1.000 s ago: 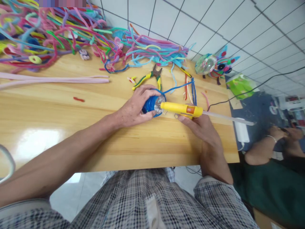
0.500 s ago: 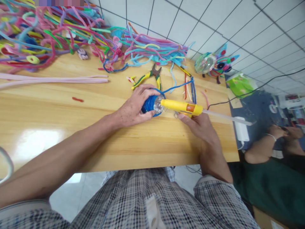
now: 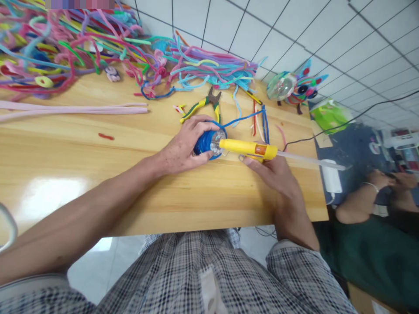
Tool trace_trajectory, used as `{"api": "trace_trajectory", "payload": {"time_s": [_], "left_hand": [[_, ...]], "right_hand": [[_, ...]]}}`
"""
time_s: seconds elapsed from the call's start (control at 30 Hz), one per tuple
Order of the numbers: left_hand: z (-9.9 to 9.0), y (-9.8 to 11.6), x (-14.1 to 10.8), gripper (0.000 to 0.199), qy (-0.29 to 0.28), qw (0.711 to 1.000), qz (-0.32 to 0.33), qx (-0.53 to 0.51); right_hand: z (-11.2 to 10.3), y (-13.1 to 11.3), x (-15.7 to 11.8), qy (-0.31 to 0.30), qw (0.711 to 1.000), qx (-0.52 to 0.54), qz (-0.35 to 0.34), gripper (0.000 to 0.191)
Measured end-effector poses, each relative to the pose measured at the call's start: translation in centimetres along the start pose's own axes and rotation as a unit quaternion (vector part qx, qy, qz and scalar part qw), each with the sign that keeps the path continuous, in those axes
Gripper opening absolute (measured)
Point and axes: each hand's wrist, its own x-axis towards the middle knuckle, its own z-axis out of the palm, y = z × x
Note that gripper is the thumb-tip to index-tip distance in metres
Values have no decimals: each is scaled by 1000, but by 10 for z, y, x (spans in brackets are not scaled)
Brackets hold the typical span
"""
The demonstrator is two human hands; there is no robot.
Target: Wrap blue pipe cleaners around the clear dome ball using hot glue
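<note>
My left hand is closed around a clear plastic bottle wrapped with blue pipe cleaner. One blue strand runs from the wrap to the right across the table. In my right hand is a yellow glue gun, a long translucent glue stick jutting from its back. The gun's tip meets the clear end of the bottle, just beside the blue wrap; whether it touches the plastic is hard to tell. Pliers with yellow-green handles lie just beyond my left hand.
Tangled pipe cleaners and a bundle line the table's back. A colourful animal figure with a clear bottle body stands back right, near a green packet. A black cord crosses the right side. Another person's arm is at far right.
The glue gun's tip has shifted very slightly to the left along the bottle's end. Both hands keep their hold.
</note>
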Motion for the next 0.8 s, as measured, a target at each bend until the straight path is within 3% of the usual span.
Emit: {"api": "trace_trajectory", "payload": {"time_s": [0.8], "left_hand": [[2, 2, 1, 57, 14, 1000, -15, -16]], "right_hand": [[-1, 2, -2, -1, 1000, 20, 5, 50]]}}
